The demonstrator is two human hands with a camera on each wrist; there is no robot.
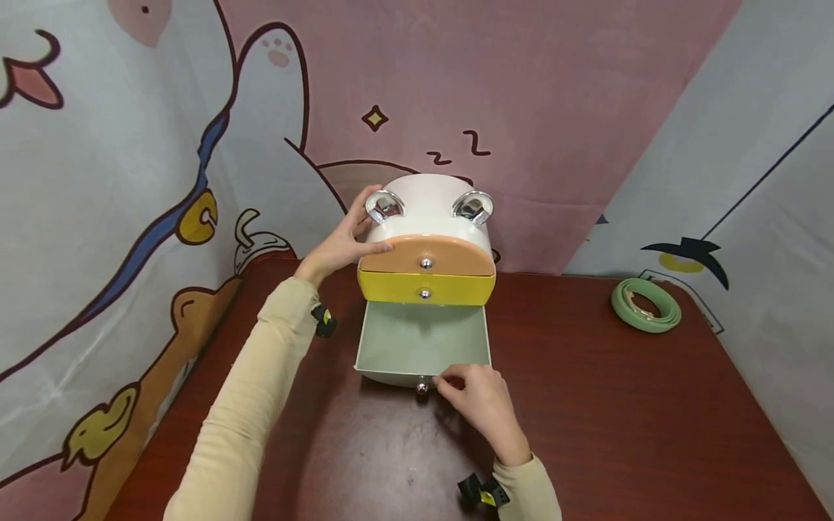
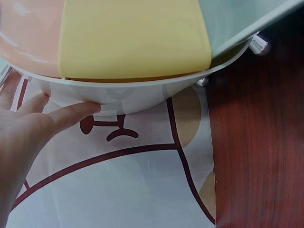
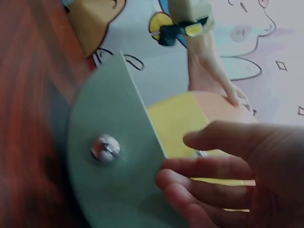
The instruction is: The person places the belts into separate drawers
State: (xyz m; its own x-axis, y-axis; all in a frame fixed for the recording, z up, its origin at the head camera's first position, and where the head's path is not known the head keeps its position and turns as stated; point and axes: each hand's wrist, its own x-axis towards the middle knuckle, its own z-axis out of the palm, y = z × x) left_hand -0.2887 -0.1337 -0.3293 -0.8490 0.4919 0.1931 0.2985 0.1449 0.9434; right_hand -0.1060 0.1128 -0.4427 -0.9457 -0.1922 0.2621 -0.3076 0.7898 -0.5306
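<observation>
In the head view, a small rounded drawer box with a white shell and two silver eye-like pieces stands on the table. Its orange drawer and yellow drawer are closed, while the pale green bottom drawer is pulled out and looks empty. My left hand rests against the box's left side, with the thumb at the orange drawer's edge. Close to the green drawer's silver knob is my right hand. The right wrist view shows its fingers loosely bent by the drawer's rim, off the knob.
A coiled green belt lies at the table's back right corner. Behind the reddish-brown table hangs a cartoon-printed cloth, close to the back of the box. More of this cloth runs along the left side.
</observation>
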